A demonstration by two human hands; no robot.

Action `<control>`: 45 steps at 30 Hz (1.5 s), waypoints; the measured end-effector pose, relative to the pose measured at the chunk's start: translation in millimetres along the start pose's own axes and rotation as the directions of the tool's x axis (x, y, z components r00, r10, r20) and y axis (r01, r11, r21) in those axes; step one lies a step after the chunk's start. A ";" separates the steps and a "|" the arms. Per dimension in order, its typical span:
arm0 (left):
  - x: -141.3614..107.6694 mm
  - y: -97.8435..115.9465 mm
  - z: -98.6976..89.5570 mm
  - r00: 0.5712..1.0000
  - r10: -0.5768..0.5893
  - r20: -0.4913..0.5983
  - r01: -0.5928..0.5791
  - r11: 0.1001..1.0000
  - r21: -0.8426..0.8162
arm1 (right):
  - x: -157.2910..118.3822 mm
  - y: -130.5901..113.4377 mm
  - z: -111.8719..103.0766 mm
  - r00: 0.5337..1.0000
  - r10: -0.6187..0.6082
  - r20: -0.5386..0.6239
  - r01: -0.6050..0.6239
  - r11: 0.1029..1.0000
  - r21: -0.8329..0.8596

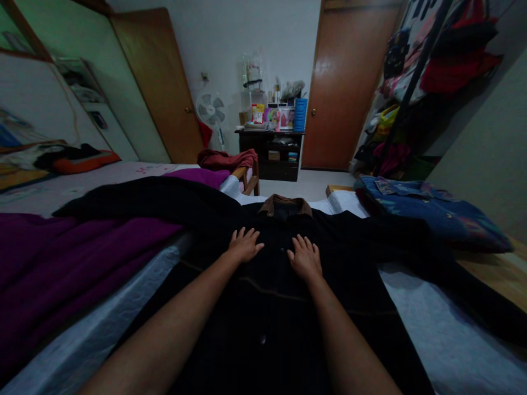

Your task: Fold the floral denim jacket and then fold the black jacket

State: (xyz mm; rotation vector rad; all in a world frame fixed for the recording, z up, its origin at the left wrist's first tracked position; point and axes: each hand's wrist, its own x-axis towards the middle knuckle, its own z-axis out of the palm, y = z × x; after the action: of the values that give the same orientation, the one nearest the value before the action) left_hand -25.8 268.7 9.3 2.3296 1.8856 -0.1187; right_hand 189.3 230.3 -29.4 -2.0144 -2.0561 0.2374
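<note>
A black jacket [263, 307] with a brown collar [269, 206] is spread out on a bed, its front facing up and both sleeves stretched to the sides. My left hand [246, 245] lies flat on the left part of its chest, fingers spread. On the other side of the button line, my right hand [304, 257] also rests on the cloth with its fingers extended. Neither hand grips anything. One sleeve reaches over a purple blanket [82, 263] on the left; the other runs out to the right edge.
A folded denim jacket [428, 211] lies at the right. Reddish cloth [228, 159] hangs over a wooden frame ahead. Farther back stand a fan [211, 108], a dark cabinet [269, 170] with items on top, and a closed wooden door [346, 88]. Bags [457, 71] hang at upper right.
</note>
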 end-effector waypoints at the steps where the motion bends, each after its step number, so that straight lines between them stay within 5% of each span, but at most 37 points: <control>1: 4.1 -8.9 4.2 0.998 -0.036 0.042 0.036 0.999 0.010 | -0.2 0.0 -0.6 1.000 0.000 0.002 0.000 1.000 0.006; 9: 32.1 -39.3 -10.5 0.969 -0.246 -0.011 0.245 0.962 0.119 | 1.9 -0.4 -4.2 0.998 -0.033 -0.059 0.037 0.997 0.070; 13: 55.7 -30.7 -25.6 0.978 -0.177 -0.113 0.188 0.978 0.093 | 4.9 -2.9 -1.9 0.976 -0.150 -0.156 0.167 0.981 0.100; 18: 82.5 -37.2 -32.1 0.972 -0.079 -0.221 0.107 0.987 0.119 | 5.6 -3.1 3.3 0.986 -0.156 -0.051 0.161 0.980 0.119; 26: 114.8 -71.7 -34.6 0.964 -0.137 -0.228 0.181 0.966 0.187 | 5.4 -3.5 0.3 0.988 -0.152 -0.029 0.154 0.982 0.113; 30: 129.1 -79.0 -42.2 0.972 -0.140 -0.188 0.182 0.957 0.228 | 5.2 -3.2 1.4 0.988 -0.151 -0.037 0.154 0.981 0.116; 36: 138.1 -84.3 -53.1 0.955 -0.125 -0.268 0.186 0.958 0.218 | 5.2 -2.6 2.9 0.985 -0.163 -0.061 0.170 0.975 0.139; 41: 137.3 -78.1 -46.2 0.938 -0.130 -0.321 0.194 0.965 0.177 | 4.6 -3.2 0.9 0.983 -0.173 -0.058 0.180 0.971 0.160; 45: 146.1 -59.1 -33.6 0.962 -0.051 -0.269 0.085 0.990 0.116 | 4.6 -3.8 1.0 0.984 -0.170 -0.055 0.176 0.973 0.149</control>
State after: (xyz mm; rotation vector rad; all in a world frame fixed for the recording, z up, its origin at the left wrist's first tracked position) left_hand -53.7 427.2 17.0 2.4706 2.1412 0.0731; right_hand 185.4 234.9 -29.0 -1.7253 -2.1036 0.3071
